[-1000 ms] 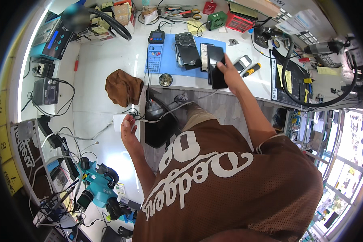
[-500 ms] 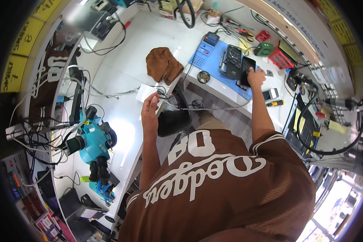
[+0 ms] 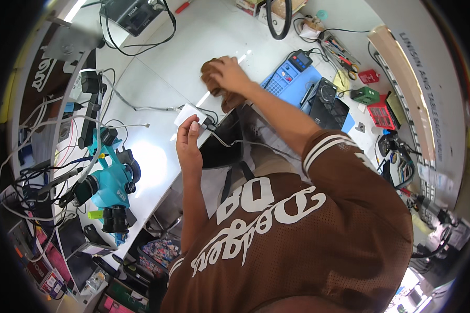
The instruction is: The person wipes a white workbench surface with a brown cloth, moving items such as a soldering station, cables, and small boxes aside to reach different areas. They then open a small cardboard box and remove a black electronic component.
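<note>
My right hand [image 3: 232, 76] reaches across to the far middle of the white table, its fingers closed on a crumpled brown cloth [image 3: 231, 101]. Parts of the cloth bulge out on both sides of the hand. Closer to me, my left hand [image 3: 189, 141] is raised by the table edge with thumb and fingers together. What it holds, if anything, I cannot make out. Just beyond its fingertips lies a white boxy piece [image 3: 191, 113] with dark cables beside it.
A blue mat [image 3: 302, 83] bears a dark phone [image 3: 333, 113] and other devices. Green [image 3: 365, 95] and red boxes stand further right. At left is a teal microscope [image 3: 111, 182] among tangled cables. A black-and-grey device [image 3: 133, 14] sits far left, and a grey cable [image 3: 261, 143] hangs past the table edge.
My right hand has left the dark phone on the right and swung left onto the brown cloth, bunching it. My left hand stays by the white piece, fingers more curled. The view has shifted.
</note>
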Available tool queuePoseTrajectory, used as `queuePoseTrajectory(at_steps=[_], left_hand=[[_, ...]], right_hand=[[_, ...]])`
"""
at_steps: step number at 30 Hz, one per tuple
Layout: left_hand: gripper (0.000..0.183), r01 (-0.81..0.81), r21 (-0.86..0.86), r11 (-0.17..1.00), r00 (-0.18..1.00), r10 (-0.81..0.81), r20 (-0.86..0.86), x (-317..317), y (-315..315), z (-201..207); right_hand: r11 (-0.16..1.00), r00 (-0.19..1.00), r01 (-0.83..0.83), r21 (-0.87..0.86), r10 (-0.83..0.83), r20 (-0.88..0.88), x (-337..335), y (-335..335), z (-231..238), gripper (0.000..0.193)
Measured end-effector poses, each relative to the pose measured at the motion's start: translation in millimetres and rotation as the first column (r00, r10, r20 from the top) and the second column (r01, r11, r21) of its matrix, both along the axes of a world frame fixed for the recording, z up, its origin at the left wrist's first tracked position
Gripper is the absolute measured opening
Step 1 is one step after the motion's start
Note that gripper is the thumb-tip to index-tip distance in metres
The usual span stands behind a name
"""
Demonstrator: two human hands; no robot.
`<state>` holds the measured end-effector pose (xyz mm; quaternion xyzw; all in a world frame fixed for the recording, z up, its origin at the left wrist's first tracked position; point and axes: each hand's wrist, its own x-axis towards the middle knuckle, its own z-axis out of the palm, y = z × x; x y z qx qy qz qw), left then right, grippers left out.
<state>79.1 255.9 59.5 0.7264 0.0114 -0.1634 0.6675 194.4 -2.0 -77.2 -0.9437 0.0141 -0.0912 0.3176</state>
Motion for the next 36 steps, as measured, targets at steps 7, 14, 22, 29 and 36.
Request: queuePoseTrajectory(at_steps=[7,14,22,29,36], left_hand=[[0.037,-0.153,0.102,0.983,0.988,0.154,-0.009,0.0,6.3,-14.3],[0.070,-0.320,0.559,0.765,0.947,0.246,0.205,-17.3,23.0,-80.0],[0.114,-0.390,0.724,0.570,0.921,0.251,0.298,36.1,-37.9,-97.5],[0.105,-0.417,0.725,0.548,0.907,0.308,0.289,22.0,-16.1,-83.7],[0.114,-0.365,0.774,0.517,0.917,0.343,0.204,19.6,-10.6,-86.0]], right_hand=[[0.901,0.952,0.304,-0.310,-0.277,0.130,29.3,-87.6,7.0,0.048],[0.976,0.972,-0.213,0.038,0.216,-0.095,-32.7,8.6,5.3,0.048],[0.906,0.931,0.294,-0.305,-0.343,-0.122,56.5,-58.0,32.0,0.055],[0.851,0.999,0.016,0.525,-0.031,0.019,53.5,-29.4,50.1,0.052],[0.856,0.921,0.389,-0.339,-0.364,0.138,103.5,-9.6,-34.1,0.061]])
